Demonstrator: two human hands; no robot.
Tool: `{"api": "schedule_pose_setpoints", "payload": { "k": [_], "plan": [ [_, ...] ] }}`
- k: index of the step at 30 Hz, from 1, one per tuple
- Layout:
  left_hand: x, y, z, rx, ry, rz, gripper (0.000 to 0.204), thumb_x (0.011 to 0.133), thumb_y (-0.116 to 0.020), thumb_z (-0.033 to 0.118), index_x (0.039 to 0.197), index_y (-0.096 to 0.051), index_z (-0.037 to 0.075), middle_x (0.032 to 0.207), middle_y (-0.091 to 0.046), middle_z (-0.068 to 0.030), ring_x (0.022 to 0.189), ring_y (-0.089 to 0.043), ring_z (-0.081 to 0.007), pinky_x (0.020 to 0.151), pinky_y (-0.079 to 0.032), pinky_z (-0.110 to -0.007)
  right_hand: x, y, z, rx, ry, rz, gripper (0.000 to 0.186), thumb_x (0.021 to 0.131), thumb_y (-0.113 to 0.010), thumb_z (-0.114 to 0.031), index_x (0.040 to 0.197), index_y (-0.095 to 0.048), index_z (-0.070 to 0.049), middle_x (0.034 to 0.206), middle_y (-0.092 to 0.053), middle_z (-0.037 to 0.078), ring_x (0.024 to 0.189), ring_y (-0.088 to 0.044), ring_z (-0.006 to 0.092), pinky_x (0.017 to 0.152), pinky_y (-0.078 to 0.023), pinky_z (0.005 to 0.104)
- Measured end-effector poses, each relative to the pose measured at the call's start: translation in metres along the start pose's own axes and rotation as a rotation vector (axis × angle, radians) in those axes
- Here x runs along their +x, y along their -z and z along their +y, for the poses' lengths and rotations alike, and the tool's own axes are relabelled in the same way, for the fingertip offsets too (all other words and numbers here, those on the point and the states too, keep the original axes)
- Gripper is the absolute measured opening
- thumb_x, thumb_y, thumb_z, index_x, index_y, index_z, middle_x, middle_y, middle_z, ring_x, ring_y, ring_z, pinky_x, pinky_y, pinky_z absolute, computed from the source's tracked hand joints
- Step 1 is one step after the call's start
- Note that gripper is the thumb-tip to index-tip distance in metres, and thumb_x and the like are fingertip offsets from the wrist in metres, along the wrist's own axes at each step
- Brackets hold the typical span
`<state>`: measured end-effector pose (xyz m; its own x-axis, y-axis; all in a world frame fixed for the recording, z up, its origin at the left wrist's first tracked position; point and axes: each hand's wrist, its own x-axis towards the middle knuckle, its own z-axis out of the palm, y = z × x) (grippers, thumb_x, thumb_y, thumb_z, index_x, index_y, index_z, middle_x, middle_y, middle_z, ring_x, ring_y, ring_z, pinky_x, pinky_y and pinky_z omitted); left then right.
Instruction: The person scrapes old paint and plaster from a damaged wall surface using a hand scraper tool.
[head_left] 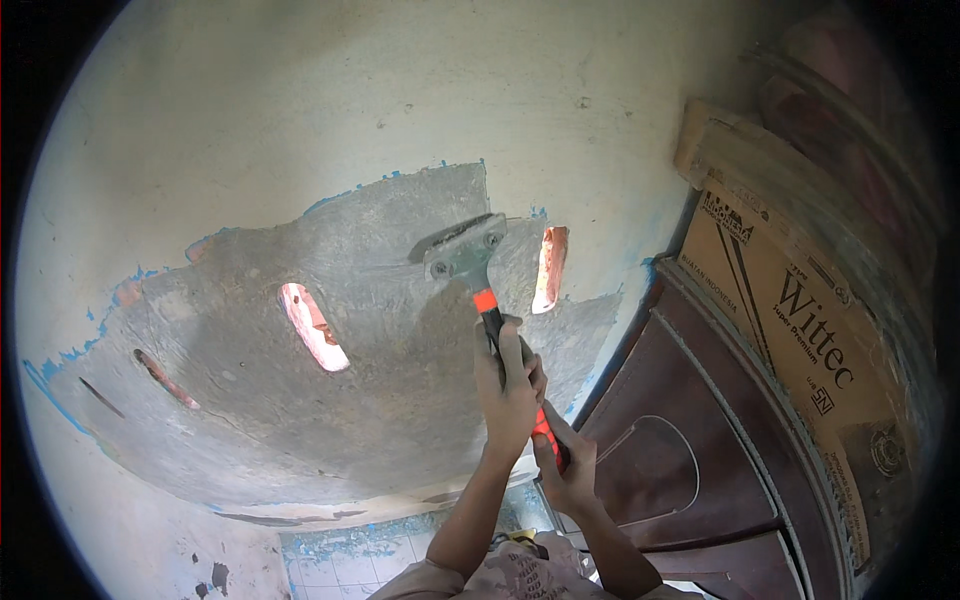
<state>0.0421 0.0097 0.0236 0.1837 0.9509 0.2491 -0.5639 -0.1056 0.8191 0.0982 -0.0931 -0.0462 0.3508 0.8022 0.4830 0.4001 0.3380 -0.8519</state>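
Observation:
A long-handled scraper (463, 252) with a wide metal head and a black and orange handle is held up against a grey patch of bare plaster (390, 300) on the wall. My left hand (510, 390) is closed round the upper part of the handle, just below the orange band. My right hand (568, 465) grips the lower end of the same handle. Narrow oblong openings (310, 315) show in the grey patch, one left of the scraper and another (550, 268) right of its head.
Pale painted wall (330, 90) with flaking blue edges surrounds the patch. At the right stand a dark brown wooden piece of furniture (640, 440) and a large printed cardboard box (735, 265) above it, beneath wrapped items. A tiled surface (360, 565) shows at the bottom.

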Motion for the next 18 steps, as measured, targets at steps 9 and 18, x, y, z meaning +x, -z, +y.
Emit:
{"api": "schedule_pose_setpoints", "payload": {
  "k": [9,18],
  "plan": [
    [0.007,-0.011,0.022,-0.029,-0.033,-0.010,0.029,0.109,-0.048,0.033,0.110,-0.049,0.004,0.067,-0.036,0.0033,0.045,-0.036,-0.0039,0.039,-0.029,-0.024,0.016,0.009,-0.019,0.020,-0.041,-0.070,0.046,0.101,-0.059,-0.009,0.144,-0.053,0.005,0.071,-0.059,0.003,0.062,-0.048,0.0045,0.058,-0.042,0.0235],
    [0.008,-0.026,0.027,0.007,-0.065,0.049,0.030,0.109,-0.049,0.035,0.107,-0.049,0.006,0.067,-0.037,0.0040,0.046,-0.035,-0.0034,0.040,-0.028,-0.023,0.024,0.018,-0.018,0.084,0.020,-0.091,0.046,0.101,-0.059,-0.008,0.144,-0.052,0.006,0.069,-0.058,0.004,0.060,-0.050,0.0049,0.056,-0.041,0.0232]
  ]
}}
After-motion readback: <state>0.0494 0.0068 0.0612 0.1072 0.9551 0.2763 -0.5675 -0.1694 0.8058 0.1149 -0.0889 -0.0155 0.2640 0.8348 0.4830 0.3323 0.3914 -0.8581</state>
